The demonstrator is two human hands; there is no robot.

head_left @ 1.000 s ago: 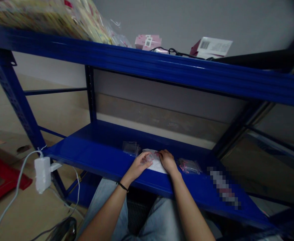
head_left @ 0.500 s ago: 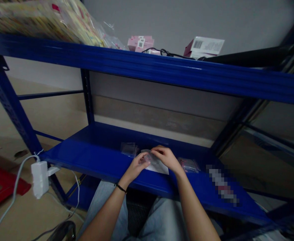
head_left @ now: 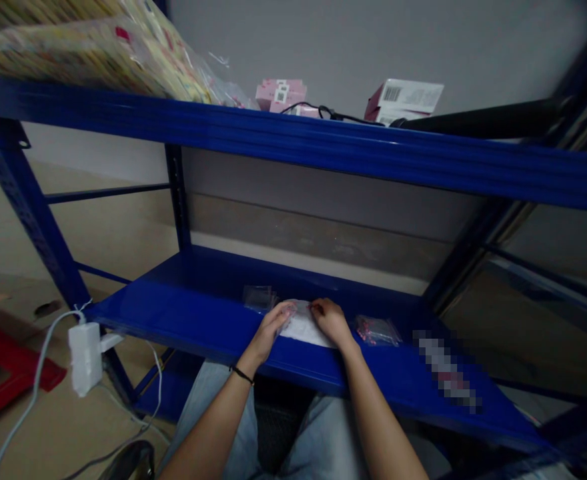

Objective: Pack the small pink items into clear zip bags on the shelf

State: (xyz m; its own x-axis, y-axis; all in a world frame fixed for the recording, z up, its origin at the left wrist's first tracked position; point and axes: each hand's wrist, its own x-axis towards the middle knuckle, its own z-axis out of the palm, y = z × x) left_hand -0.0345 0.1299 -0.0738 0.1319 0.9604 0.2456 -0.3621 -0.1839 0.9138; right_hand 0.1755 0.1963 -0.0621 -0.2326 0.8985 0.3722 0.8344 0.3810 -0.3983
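My left hand (head_left: 269,329) is closed at the left edge of a white sheet (head_left: 306,328), with what looks like a small clear plastic bag (head_left: 289,311) at its fingertips. Over the sheet's right side, my right hand (head_left: 331,321) has its fingers curled together. A small reddish bit shows by those fingertips, too small to name. Clear empty-looking bags (head_left: 258,298) lie just left of my left hand. To the right of my right hand are clear bags with small pinkish-red pieces (head_left: 376,330).
The blue shelf (head_left: 173,293) carries all this, with a blurred-out item (head_left: 446,373) at its right. An upper beam (head_left: 293,140) crosses ahead, with pink boxes (head_left: 281,95), a white box (head_left: 408,97) and bagged goods (head_left: 98,60) above. A white power strip (head_left: 85,359) hangs at the left.
My right hand has drawn back from my left hand to the right side of the sheet. More of the white sheet shows between them. The view has shifted slightly.
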